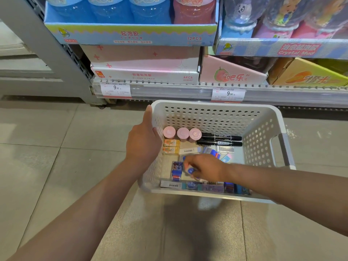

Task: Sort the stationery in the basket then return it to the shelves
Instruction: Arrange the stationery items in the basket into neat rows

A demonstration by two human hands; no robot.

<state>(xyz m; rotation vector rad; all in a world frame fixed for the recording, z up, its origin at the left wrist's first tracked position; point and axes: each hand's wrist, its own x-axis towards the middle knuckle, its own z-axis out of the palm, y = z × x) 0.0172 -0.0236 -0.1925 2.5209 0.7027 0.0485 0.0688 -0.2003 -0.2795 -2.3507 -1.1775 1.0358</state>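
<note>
Head view: right hand hides a blurred blue item.

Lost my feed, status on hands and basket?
Left hand holds basket rim. Right hand inside, pinching a small blue item. Nothing in the way.

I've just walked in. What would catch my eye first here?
A white perforated basket sits on the tiled floor below the shelf, with three pink round tubs and two black markers lined along its far side. The left hand holds its left rim while the right hand grips a small blue item inside.
</note>
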